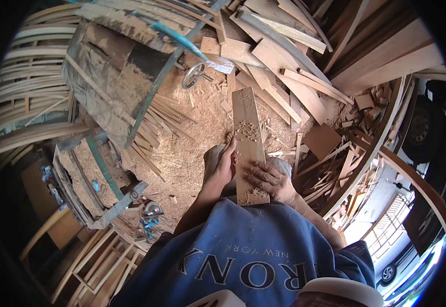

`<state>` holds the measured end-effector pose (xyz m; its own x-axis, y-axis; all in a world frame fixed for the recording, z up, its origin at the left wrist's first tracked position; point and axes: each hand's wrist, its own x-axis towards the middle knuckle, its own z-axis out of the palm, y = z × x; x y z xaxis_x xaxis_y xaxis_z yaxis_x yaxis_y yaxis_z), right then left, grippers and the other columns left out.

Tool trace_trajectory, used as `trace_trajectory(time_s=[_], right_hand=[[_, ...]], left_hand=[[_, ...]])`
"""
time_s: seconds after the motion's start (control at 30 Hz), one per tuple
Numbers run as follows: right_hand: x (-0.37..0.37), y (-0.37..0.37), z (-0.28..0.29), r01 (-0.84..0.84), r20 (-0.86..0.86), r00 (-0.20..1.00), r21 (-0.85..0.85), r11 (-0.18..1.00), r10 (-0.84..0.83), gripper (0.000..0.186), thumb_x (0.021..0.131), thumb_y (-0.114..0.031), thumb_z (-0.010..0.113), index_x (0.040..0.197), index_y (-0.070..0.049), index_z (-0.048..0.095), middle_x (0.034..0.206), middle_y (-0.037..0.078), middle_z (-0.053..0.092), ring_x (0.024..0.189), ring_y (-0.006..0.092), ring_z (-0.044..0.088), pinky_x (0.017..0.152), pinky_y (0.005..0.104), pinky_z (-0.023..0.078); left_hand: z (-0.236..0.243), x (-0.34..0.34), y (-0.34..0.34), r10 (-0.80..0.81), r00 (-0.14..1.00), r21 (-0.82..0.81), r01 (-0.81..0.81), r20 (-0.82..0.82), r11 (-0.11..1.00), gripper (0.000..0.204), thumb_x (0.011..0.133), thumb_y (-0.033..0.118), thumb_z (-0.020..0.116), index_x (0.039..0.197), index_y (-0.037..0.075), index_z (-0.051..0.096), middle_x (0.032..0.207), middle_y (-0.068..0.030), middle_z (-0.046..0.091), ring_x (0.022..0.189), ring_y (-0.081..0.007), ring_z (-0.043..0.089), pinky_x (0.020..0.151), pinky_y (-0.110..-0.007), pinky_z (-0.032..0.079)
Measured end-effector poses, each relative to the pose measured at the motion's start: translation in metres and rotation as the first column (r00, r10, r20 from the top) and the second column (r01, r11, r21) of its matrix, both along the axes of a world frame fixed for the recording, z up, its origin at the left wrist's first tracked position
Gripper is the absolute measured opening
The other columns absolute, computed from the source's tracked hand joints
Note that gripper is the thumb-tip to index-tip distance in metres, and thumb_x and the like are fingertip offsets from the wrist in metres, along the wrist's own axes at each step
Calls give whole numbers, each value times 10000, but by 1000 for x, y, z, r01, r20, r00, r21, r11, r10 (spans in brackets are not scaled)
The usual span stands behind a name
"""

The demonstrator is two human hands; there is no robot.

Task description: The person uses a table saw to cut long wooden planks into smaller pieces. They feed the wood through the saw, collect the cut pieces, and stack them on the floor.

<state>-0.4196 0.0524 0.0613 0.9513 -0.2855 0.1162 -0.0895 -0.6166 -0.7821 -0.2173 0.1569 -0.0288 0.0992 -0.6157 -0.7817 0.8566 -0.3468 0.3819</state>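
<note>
A long wooden board (249,153) lies lengthwise over my lap, its near end against my blue shirt. Small wood chips (247,131) are heaped on its middle, and more shavings (257,194) lie by the near end. My left hand (225,162) holds the board's left edge, with part of the fingers hidden beside and under it. On the board's top face, toward the near right edge, my right hand (271,181) rests with its fingers stretched out flat. No tool shows in either hand.
A dusty woodworking machine (113,66) with a handwheel (194,75) stands at the left. Stacked planks (279,66) fill the far side, and offcuts (330,174) lie at the right. A circular saw (152,209) sits at the lower left. Sawdust (182,153) covers the floor.
</note>
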Motion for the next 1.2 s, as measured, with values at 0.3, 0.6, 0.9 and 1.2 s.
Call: trace_trajectory(time_s=[0.3, 0.6, 0.9, 1.2], right_hand=[[41, 34, 36, 229, -485, 858, 61, 972, -172, 582, 898, -21, 479, 1472, -50, 382, 1469, 255, 416, 1344, 396, 447, 1035, 422, 461], [96, 88, 108, 313, -531, 841, 637, 704, 107, 603, 973, -385, 572, 1437, -34, 416, 1268, 129, 603, 1150, 226, 590, 955, 347, 468], [165, 99, 143, 118, -36, 990, -294, 948, -135, 391, 934, -161, 581, 1300, -48, 503, 969, 188, 692, 795, 329, 697, 633, 433, 535], [195, 6, 26, -84, -370, 927, -342, 936, -52, 253, 1002, -228, 462, 1206, -90, 516, 862, 192, 689, 664, 373, 675, 509, 469, 515]], left_hand=[[85, 47, 46, 148, 775, 74, -244, 615, 967, 342, 920, 171, 684, 1219, 56, 562, 1065, -47, 656, 979, -151, 601, 881, -314, 468], [118, 39, 98, 359, 506, 64, -641, 784, 765, 562, 996, 528, 487, 1293, 53, 531, 1143, -114, 598, 1077, -261, 539, 944, -401, 430], [146, 130, 80, 715, 332, -549, -471, 615, 691, 578, 1033, 397, 445, 1500, 75, 335, 1204, -135, 619, 1033, -227, 640, 857, -348, 530], [35, 87, 178, 373, 507, 101, -686, 777, 721, 359, 1017, 300, 543, 1272, 57, 605, 1156, -87, 662, 981, -219, 666, 750, -339, 524]])
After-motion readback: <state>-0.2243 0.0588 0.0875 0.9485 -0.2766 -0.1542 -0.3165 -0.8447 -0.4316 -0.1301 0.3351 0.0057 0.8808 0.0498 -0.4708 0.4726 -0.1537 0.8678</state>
